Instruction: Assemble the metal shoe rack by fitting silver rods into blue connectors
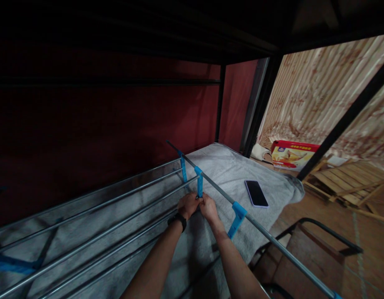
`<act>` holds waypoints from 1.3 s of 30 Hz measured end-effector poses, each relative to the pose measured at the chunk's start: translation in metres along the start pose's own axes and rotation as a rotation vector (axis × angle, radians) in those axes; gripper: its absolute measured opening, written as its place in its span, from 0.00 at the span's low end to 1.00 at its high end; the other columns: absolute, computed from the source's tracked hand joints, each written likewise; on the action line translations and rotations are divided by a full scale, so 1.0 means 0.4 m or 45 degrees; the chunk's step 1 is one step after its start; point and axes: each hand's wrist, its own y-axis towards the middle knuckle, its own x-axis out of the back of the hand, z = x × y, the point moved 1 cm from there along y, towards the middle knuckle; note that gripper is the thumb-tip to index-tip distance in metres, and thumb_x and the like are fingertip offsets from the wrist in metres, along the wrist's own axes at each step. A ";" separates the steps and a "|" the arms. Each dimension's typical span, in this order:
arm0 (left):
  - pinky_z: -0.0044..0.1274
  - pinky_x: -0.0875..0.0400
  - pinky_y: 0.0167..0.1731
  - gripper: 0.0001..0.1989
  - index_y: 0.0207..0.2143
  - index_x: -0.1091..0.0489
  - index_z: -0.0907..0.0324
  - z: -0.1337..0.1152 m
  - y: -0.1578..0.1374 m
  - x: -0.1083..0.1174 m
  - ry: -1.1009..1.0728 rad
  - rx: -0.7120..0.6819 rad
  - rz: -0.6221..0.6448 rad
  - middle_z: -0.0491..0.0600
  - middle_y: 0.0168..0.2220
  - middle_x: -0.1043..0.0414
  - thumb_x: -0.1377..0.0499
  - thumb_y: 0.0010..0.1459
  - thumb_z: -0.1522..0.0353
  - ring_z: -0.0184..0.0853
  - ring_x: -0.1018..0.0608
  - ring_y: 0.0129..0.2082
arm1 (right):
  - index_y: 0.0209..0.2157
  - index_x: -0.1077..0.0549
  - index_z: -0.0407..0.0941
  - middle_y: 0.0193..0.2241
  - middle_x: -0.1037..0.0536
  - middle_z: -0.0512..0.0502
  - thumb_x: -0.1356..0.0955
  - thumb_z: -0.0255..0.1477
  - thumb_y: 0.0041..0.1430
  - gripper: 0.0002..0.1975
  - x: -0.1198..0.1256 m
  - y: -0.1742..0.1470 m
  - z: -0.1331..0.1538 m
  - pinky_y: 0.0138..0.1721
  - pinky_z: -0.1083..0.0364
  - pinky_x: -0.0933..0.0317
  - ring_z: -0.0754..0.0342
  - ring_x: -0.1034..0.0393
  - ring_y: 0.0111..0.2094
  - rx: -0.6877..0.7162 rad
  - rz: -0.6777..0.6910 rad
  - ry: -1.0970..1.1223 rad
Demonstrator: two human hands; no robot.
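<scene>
Blue bracket, fitted on its crossbar, sits pinched by left hand and right hand toward the end edge of the bed, nearer bracket showing no rod.

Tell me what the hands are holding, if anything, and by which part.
The left hand and right hand appear to grip a blue bracket together, by its lower end; the exact contact is hidden.
</scene>
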 end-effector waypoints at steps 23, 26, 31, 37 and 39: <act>0.25 0.30 0.45 0.08 0.43 0.28 0.55 0.050 0.027 -0.020 -0.208 -0.138 0.001 0.50 0.47 0.19 0.43 0.62 0.68 0.39 0.19 0.48 | 0.46 0.23 0.39 0.40 0.17 0.34 0.42 0.17 0.63 0.19 -0.037 -0.021 0.012 0.44 0.55 0.32 0.48 0.21 0.41 -0.050 -0.008 -0.111; 0.24 0.30 0.46 0.08 0.44 0.28 0.54 0.050 0.026 -0.020 -0.210 -0.143 0.007 0.49 0.46 0.19 0.44 0.63 0.69 0.38 0.20 0.49 | 0.46 0.23 0.39 0.39 0.16 0.36 0.41 0.18 0.64 0.18 -0.034 -0.022 0.016 0.42 0.57 0.32 0.49 0.21 0.39 -0.054 0.006 -0.145; 0.25 0.31 0.43 0.07 0.43 0.29 0.54 0.053 0.029 -0.023 -0.187 -0.124 -0.001 0.49 0.45 0.19 0.43 0.63 0.66 0.38 0.19 0.46 | 0.49 0.23 0.38 0.37 0.16 0.36 0.41 0.19 0.65 0.18 -0.048 -0.027 0.012 0.40 0.57 0.33 0.49 0.21 0.37 -0.076 0.008 -0.214; 0.25 0.31 0.41 0.07 0.44 0.31 0.54 0.052 0.034 -0.028 -0.143 -0.086 0.001 0.50 0.45 0.19 0.45 0.64 0.66 0.39 0.19 0.46 | 0.50 0.24 0.38 0.35 0.17 0.37 0.42 0.21 0.66 0.19 -0.065 -0.035 0.004 0.39 0.56 0.34 0.49 0.21 0.36 -0.050 -0.029 -0.241; 0.26 0.30 0.42 0.07 0.44 0.32 0.54 0.049 0.033 -0.027 -0.131 -0.089 0.001 0.51 0.46 0.19 0.46 0.64 0.66 0.40 0.19 0.46 | 0.50 0.24 0.39 0.35 0.17 0.38 0.42 0.20 0.65 0.19 -0.065 -0.034 0.004 0.40 0.57 0.34 0.49 0.21 0.36 -0.055 -0.050 -0.234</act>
